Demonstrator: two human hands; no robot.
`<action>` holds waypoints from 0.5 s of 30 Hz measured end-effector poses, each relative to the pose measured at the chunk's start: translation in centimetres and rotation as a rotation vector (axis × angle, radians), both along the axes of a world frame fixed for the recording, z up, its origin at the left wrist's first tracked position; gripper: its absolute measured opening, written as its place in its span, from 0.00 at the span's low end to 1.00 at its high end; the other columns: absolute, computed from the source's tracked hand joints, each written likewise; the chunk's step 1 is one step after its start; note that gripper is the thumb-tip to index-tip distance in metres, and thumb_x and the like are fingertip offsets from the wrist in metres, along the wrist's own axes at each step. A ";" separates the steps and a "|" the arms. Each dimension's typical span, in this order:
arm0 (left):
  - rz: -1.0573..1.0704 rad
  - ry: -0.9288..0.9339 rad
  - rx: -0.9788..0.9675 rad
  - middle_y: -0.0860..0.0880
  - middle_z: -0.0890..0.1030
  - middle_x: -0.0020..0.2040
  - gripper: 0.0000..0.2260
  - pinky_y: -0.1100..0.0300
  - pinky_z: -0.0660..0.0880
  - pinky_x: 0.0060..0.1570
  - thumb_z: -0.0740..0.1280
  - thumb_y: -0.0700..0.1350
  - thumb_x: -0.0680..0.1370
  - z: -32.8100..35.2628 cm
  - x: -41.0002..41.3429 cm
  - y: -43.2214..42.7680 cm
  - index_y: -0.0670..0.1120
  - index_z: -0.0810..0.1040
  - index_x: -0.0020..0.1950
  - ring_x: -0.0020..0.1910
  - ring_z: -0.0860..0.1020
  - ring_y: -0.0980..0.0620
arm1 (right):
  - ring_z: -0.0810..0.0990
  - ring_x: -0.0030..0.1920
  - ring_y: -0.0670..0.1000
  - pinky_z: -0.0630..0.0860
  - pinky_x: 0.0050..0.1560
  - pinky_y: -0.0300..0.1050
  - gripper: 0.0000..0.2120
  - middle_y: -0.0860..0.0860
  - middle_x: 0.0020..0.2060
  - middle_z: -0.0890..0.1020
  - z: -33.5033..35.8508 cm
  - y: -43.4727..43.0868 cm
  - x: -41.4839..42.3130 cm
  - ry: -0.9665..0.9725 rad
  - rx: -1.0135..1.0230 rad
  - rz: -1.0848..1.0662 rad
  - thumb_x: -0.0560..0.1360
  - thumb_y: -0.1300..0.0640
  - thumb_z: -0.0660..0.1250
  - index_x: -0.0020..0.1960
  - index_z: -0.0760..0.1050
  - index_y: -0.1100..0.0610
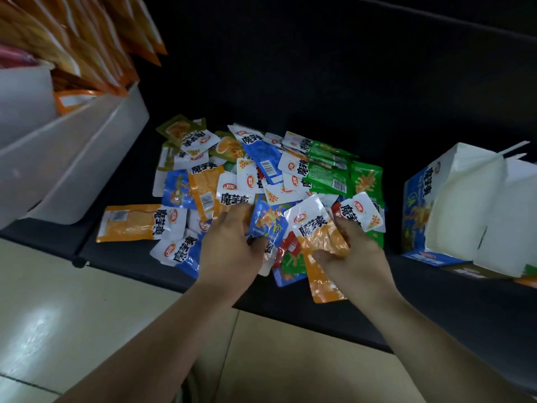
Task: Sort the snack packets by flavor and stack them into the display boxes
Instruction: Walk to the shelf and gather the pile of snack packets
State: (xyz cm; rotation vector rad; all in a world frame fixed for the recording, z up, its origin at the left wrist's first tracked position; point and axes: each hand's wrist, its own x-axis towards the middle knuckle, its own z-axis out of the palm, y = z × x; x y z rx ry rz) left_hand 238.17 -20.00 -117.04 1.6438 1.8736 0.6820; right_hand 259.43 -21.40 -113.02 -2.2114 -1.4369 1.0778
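Note:
A heap of small snack packets (261, 175) in orange, blue, green, red and olive lies on a dark shelf (436, 301). My right hand (354, 257) is closed around an orange packet (316, 228) at the heap's front, with further orange packets hanging below it. My left hand (229, 245) rests palm down on the heap beside a blue packet (268, 225), its fingers curled onto packets. Whether it grips one is unclear. An open blue display box (421, 205) stands at the right.
White plastic bins (78, 146) holding orange bags stand at the upper left on the shelf. A single orange packet (130, 222) lies apart at the heap's left. More box fronts (476, 271) sit under the blue box. Light floor tiles lie below the shelf edge.

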 end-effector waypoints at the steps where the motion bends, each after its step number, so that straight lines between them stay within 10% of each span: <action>1: -0.006 -0.022 -0.008 0.56 0.80 0.47 0.15 0.58 0.76 0.40 0.74 0.46 0.75 0.1 0.1 0.2 0.53 0.78 0.61 0.47 0.79 0.56 | 0.84 0.42 0.45 0.82 0.39 0.44 0.20 0.43 0.46 0.85 0.2 0.2 0.1 0.062 0.004 -0.041 0.76 0.53 0.75 0.66 0.76 0.46; 5: 0.006 -0.102 0.029 0.54 0.72 0.32 0.08 0.60 0.67 0.29 0.72 0.44 0.79 1.0 -0.3 -0.2 0.49 0.75 0.42 0.31 0.72 0.55 | 0.86 0.40 0.56 0.84 0.42 0.55 0.02 0.52 0.38 0.86 1.5 1.0 0.4 0.255 0.039 -0.185 0.78 0.57 0.73 0.47 0.81 0.54; 15: 0.295 -0.624 0.028 0.47 0.81 0.32 0.08 0.61 0.74 0.28 0.69 0.41 0.82 4.7 -0.6 -1.4 0.44 0.78 0.43 0.31 0.78 0.53 | 0.85 0.58 0.57 0.75 0.67 0.65 0.07 0.52 0.53 0.87 2.9 1.3 -0.6 0.720 0.073 -0.350 0.81 0.59 0.69 0.56 0.84 0.52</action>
